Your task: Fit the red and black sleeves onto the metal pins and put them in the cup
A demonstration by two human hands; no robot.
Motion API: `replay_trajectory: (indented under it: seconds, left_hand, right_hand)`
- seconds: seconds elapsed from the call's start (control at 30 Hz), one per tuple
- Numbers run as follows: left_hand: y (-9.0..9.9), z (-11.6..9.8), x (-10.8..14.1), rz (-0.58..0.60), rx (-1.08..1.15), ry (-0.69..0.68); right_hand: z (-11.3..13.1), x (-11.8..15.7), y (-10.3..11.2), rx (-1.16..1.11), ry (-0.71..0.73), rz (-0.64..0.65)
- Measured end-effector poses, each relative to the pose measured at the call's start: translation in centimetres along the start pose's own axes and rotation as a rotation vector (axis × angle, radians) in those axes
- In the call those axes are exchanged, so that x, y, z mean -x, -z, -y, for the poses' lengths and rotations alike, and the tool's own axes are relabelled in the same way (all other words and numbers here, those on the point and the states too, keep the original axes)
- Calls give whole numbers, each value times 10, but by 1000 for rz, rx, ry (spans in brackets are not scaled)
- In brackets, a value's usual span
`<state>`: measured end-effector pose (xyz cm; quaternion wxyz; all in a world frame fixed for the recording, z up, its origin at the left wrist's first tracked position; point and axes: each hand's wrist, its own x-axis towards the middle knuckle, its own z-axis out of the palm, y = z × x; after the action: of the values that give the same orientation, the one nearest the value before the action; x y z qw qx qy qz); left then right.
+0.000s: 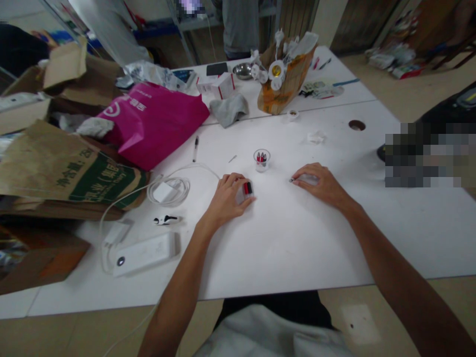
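My left hand [231, 197] curves its thumb and fingers around a small group of red and black pieces [248, 188] standing side by side on the white table. Their exact kind is too small to tell. To the right, my right hand [316, 183] pinches a small dark and silvery piece [291, 180] between thumb and fingertips, just above the tabletop. Between and beyond both hands stands a transparent plastic cup [262, 166]. Inside it are several small pointed pieces [262, 158], red and dark, tips upward.
Left lie a coiled white cable [169, 192], a white power bank [147, 253], a small black and white tool [166, 219] and a pen [195, 148]. Behind are a magenta bag [156, 121], a grey cloth [229, 109] and a paper bag [282, 84]. People stand beyond the table.
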<state>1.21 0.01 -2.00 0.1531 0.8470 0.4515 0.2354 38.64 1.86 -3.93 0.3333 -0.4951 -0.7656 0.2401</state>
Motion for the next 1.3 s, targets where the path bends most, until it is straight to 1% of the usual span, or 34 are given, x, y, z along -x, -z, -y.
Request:
replay_trajectory:
  seconds: [0.23, 0.8, 1.0, 1.3]
  left_hand:
    - [0, 0, 0, 15, -9, 7]
    - [0, -1, 0, 12, -5, 7]
    - [0, -1, 0, 10, -9, -5]
    - [-1, 0, 1, 8, -7, -9]
  right_hand:
    - [-2, 1, -2, -12, -5, -15]
    - [-3, 0, 0, 2, 10, 11]
    - [-3, 1, 0, -3, 8, 3]
    - [5, -1, 3, -4, 43, -6]
